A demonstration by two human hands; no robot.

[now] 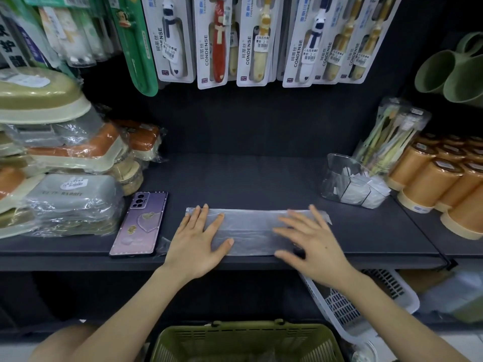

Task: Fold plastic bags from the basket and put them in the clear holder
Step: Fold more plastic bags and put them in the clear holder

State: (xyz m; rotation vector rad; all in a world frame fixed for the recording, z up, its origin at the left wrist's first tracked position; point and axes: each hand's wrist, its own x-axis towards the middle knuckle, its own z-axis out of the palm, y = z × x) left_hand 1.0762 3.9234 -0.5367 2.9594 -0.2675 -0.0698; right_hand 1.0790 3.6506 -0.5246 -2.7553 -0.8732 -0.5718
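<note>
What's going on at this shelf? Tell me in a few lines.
A person is flattening a plastic bag, laid out as a long strip, on the dark shelf. The left hand presses its left end and the right hand its right part, both with straight fingers. The clear holder at the back right has a few folded bags in it. The green basket sits below. A phone lies left of the bag.

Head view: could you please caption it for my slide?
Left hand and right hand press a plastic bag flat on the shelf.

Dark shelf [248, 178], plastic bag [248, 231], phone [141, 223], clear holder [337, 173]
</note>
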